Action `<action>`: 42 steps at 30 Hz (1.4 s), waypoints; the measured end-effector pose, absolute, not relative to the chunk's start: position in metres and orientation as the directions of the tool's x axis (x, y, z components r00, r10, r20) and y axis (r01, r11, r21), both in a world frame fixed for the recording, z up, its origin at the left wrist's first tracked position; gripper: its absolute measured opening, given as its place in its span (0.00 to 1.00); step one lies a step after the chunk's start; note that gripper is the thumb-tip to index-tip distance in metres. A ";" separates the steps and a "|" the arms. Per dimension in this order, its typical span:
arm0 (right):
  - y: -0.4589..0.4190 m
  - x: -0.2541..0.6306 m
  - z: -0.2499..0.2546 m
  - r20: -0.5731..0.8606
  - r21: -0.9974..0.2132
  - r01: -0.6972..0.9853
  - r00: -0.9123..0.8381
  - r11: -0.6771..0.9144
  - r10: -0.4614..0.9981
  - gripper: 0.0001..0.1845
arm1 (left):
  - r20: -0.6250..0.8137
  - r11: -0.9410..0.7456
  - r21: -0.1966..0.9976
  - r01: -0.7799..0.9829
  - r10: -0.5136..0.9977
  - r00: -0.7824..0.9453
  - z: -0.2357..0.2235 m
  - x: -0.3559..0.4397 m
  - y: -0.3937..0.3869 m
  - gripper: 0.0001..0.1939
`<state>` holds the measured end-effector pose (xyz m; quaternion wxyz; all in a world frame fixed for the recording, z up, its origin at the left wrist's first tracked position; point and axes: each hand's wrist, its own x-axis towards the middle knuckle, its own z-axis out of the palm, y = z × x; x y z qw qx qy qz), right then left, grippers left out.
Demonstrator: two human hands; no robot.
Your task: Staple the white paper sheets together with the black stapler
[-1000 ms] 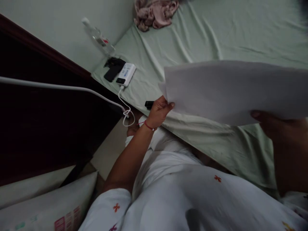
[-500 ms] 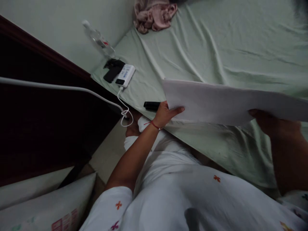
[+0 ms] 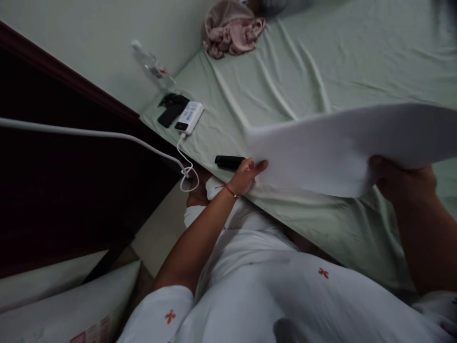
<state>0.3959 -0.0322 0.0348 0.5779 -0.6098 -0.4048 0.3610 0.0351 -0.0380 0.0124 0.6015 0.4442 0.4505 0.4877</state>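
Paper (image 3: 314, 159) in grip of L hand (image 3: 245, 176) & R hand (image 3: 405, 181), pwr bank (image 3: 190, 117) txt (image 3: 188, 113) illegible.

You in what looks like a bedroom, a bed (image 3: 357, 57) beside you, a wrinkly green sheet (image 3: 285, 88), a crumpled pink cloth (image 3: 233, 32) near the wall (image 3: 89, 35)

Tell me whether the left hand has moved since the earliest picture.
Yes: judged against the white power bank, the left hand has shifted toward the picture's right, now covering less of the black object.
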 end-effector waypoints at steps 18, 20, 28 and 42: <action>-0.035 0.370 0.030 -0.471 -0.848 0.239 0.072 -0.473 0.879 0.27 | -0.531 0.550 0.824 -0.133 0.833 0.155 0.011 0.020 -0.082 0.36; -0.040 0.363 0.033 -0.464 -0.854 0.212 0.105 -0.475 0.880 0.23 | -0.522 0.539 0.829 -0.150 0.842 0.137 0.008 0.019 -0.085 0.34; -0.045 0.372 0.018 -0.387 -0.908 0.127 0.106 -0.399 0.916 0.23 | -0.438 0.459 0.862 -0.214 0.888 0.143 0.007 0.025 -0.082 0.29; -0.048 0.364 0.022 -0.356 -0.908 0.163 0.189 -0.387 0.915 0.20 | -0.545 0.563 0.808 -0.176 0.826 0.145 0.022 0.022 -0.081 0.37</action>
